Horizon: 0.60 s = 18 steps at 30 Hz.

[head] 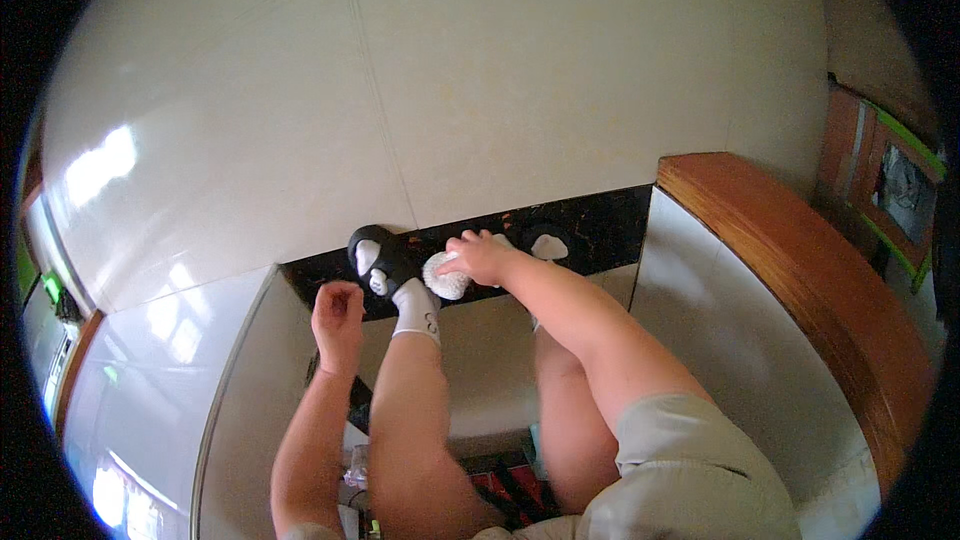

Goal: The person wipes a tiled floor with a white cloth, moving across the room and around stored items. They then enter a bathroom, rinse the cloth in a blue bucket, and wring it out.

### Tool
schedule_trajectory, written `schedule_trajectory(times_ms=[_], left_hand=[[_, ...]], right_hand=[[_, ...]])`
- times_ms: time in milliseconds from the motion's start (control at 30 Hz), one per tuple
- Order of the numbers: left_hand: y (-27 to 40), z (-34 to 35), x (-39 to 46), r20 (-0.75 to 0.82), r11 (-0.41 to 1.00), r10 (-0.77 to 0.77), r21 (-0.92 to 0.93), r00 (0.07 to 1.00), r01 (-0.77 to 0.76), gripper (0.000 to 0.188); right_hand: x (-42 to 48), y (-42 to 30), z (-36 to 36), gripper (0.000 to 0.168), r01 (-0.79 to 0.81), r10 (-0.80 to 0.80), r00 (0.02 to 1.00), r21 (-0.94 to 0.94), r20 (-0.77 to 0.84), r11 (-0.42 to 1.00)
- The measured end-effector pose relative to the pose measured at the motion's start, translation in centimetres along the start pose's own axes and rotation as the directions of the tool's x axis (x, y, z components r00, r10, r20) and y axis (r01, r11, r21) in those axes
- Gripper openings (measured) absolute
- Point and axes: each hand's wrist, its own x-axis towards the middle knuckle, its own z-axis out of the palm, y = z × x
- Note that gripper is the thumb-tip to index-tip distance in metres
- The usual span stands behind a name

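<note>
My right hand grips a white, fuzzy-looking cloth or pad above the dark stone strip between my feet. The blurred view does not settle the exact kind of pad. To its left, my left hand hangs beside my shin with the fingers curled, and nothing shows in it. My left foot wears a black slipper with openings over a white sock. The other black slipper is partly hidden behind my right hand and forearm.
A large pale glossy tiled floor stretches ahead. On the right curves a brown wooden ledge above a white panel. Behind my legs lie red and black items. A green-edged wooden frame stands at far right.
</note>
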Motion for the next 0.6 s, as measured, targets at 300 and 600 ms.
schedule_trajectory(times_ms=[300,600], left_hand=[[6.2,5.6,-15.7,0.03,0.259,-0.758,-0.903,0.652,0.343,0.029],[0.6,4.9,-20.6,0.306,0.001,-0.816,-0.848,0.49,0.53,0.055]], right_hand=[[-16.6,14.2,-5.6,0.078,-0.444,0.872,0.195,0.752,-0.45,0.487],[-4.2,23.1,-15.6,0.043,-0.219,0.605,-0.395,0.71,-0.692,0.669]])
